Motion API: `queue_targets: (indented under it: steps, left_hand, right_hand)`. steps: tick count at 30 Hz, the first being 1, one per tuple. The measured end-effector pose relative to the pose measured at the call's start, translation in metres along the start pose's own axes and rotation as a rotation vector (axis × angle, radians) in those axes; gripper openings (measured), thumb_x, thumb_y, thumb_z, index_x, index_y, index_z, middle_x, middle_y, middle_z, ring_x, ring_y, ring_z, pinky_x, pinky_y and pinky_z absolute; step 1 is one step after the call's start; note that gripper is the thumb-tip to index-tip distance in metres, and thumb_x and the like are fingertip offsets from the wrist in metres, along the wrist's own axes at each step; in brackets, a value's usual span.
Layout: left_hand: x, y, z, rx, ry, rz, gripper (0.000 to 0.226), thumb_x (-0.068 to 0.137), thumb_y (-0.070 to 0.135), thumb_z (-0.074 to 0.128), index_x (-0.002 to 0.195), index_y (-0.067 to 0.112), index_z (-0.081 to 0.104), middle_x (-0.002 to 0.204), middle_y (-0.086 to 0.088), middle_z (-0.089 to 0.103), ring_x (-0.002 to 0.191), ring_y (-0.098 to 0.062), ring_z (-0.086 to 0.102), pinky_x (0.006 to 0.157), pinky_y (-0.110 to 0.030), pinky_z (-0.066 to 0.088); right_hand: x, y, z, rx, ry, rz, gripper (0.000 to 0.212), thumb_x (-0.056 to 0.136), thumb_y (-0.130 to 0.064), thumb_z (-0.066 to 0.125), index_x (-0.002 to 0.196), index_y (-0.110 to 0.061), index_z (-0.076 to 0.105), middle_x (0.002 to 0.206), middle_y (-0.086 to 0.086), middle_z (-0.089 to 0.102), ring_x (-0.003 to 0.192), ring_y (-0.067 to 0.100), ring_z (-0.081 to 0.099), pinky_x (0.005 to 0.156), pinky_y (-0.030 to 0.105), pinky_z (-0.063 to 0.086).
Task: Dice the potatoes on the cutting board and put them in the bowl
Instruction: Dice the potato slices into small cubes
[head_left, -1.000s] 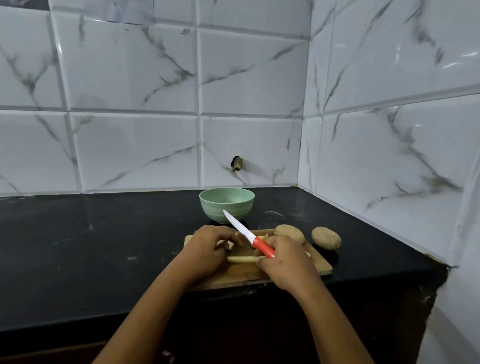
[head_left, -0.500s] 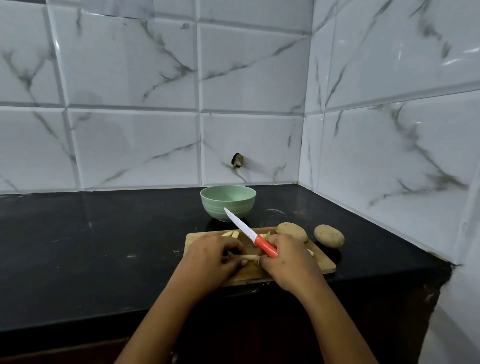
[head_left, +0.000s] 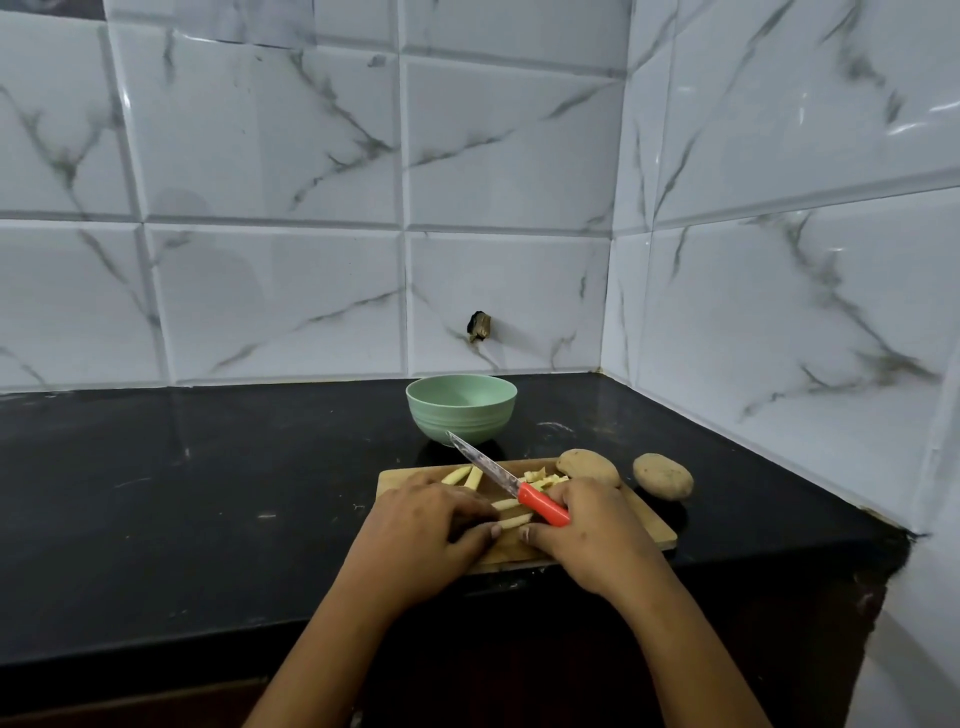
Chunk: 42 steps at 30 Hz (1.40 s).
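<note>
Wooden cutting board (head_left: 649, 525) lying near the front edge of the black table (head_left: 208, 493), toward its right end. Left hand (head_left: 431, 525) palm down on the board, fingers (head_left: 480, 530) curled and pressed together, holding down a couple of pale potato strips (head_left: 511, 512) at their left ends. Right hand (head_left: 592, 535) gripping the knife (head_left: 511, 483), fingers wrapped round the red handle, thumb tip down just beside the right end of the nearer strip. Blade slanting up and away toward the back left, raised above the board, tip pointing at the bowl (head_left: 461, 410).

More strips (head_left: 462, 475) along the far left part of the board, apart from the hands. Small heap of diced pieces (head_left: 540, 477) at the far side of the board, just behind the right hand. One whole unpeeled potato (head_left: 587, 466) on the board's far right corner. Second potato (head_left: 663, 475) off the board, on the table just to its right, not touching the first.

Green bowl upright on the table directly behind the board, toward the back edge; nothing visible in the part of the inside shown. White marbled wall tiles (head_left: 260, 291) behind and along the right edge.
</note>
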<state>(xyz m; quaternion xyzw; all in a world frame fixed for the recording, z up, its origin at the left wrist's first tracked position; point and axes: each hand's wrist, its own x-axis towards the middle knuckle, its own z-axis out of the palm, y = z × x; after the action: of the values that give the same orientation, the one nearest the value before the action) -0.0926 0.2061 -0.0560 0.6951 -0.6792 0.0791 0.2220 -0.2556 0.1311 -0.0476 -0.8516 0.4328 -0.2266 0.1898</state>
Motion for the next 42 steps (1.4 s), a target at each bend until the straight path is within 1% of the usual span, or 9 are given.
queue_targets:
  steps: [6,9,13,22,24,28,34,38,42]
  left_hand:
    - [0.002,-0.005,0.003,-0.019,-0.007,-0.052,0.034,0.090,0.053,0.050,0.119,0.041,0.061,0.122,0.023,0.058,0.116,-0.003,0.044,0.097,-0.026,0.039]
    - [0.003,-0.005,0.003,-0.033,0.011,-0.037,0.032,0.089,0.053,0.052,0.117,0.040,0.062,0.121,0.025,0.059,0.115,-0.002,0.043,0.095,-0.024,0.038]
    - [0.006,-0.005,0.004,-0.088,-0.021,-0.072,0.026,0.091,0.048,0.052,0.112,0.040,0.065,0.117,0.023,0.061,0.114,-0.002,0.044,0.098,-0.027,0.040]
    - [0.008,-0.003,0.000,-0.288,-0.068,-0.106,0.020,0.089,0.029,0.063,0.107,0.033,0.070,0.112,0.018,0.065,0.104,0.001,0.056,0.097,-0.026,0.047]
    - [0.009,-0.001,-0.001,-0.297,-0.052,-0.130,0.018,0.087,0.027,0.065,0.103,0.034,0.071,0.102,0.020,0.064,0.098,-0.001,0.056,0.088,-0.019,0.047]
    - [0.013,0.004,-0.002,-0.324,0.015,-0.156,0.021,0.085,0.024,0.069,0.103,0.033,0.070,0.084,0.024,0.058,0.083,0.005,0.055,0.069,-0.001,0.039]
    - [0.019,0.014,0.007,-0.243,0.039,-0.261,0.015,0.087,0.036,0.064,0.100,0.037,0.071,0.098,0.017,0.062,0.084,0.000,0.051,0.075,-0.016,0.041]
    - [0.019,0.014,0.011,-0.268,0.057,-0.279,0.007,0.086,0.035,0.066,0.090,0.036,0.071,0.086,0.021,0.057,0.081,0.001,0.051,0.074,-0.017,0.040]
    - [0.019,0.014,0.012,-0.259,0.066,-0.287,0.005,0.085,0.036,0.066,0.086,0.036,0.071,0.087,0.020,0.061,0.081,0.000,0.053,0.075,-0.019,0.043]
  right_hand:
    - [-0.017,0.002,-0.005,0.108,0.088,-0.041,0.044,0.094,-0.038,0.056,0.136,-0.028,0.050,0.104,-0.013,0.057,0.082,0.002,0.050,0.066,0.013,0.040]
    - [-0.030,0.004,-0.014,0.113,0.129,-0.060,0.044,0.100,-0.036,0.046,0.143,-0.033,0.040,0.128,-0.011,0.054,0.094,-0.001,0.046,0.073,0.014,0.041]
    - [-0.043,0.005,-0.019,0.047,0.109,-0.049,0.044,0.102,-0.035,0.040,0.145,-0.040,0.033,0.135,-0.012,0.050,0.107,0.004,0.050,0.082,0.021,0.045]
    - [-0.064,0.002,-0.012,-0.095,0.110,-0.054,0.045,0.103,-0.034,0.034,0.146,-0.047,0.026,0.125,-0.011,0.058,0.090,0.004,0.056,0.078,0.021,0.050]
    - [-0.065,0.001,-0.010,-0.111,0.135,-0.055,0.046,0.103,-0.035,0.033,0.146,-0.047,0.024,0.122,-0.013,0.058,0.082,0.003,0.052,0.073,0.019,0.047]
    - [-0.065,-0.002,-0.008,-0.133,0.136,-0.040,0.046,0.103,-0.035,0.032,0.146,-0.047,0.023,0.125,-0.012,0.057,0.097,0.004,0.057,0.077,0.022,0.049]
    - [-0.064,-0.003,-0.006,-0.176,0.095,-0.017,0.047,0.103,-0.034,0.031,0.147,-0.048,0.020,0.119,-0.010,0.057,0.095,0.006,0.057,0.075,0.023,0.048]
    - [-0.057,-0.003,-0.004,-0.241,0.022,0.019,0.056,0.101,-0.025,0.036,0.149,-0.045,0.016,0.117,-0.004,0.058,0.098,0.012,0.059,0.075,0.026,0.047]
    - [-0.050,-0.005,-0.001,-0.281,0.022,-0.032,0.057,0.100,-0.021,0.037,0.150,-0.042,0.019,0.102,-0.005,0.053,0.086,0.011,0.051,0.060,0.024,0.037]
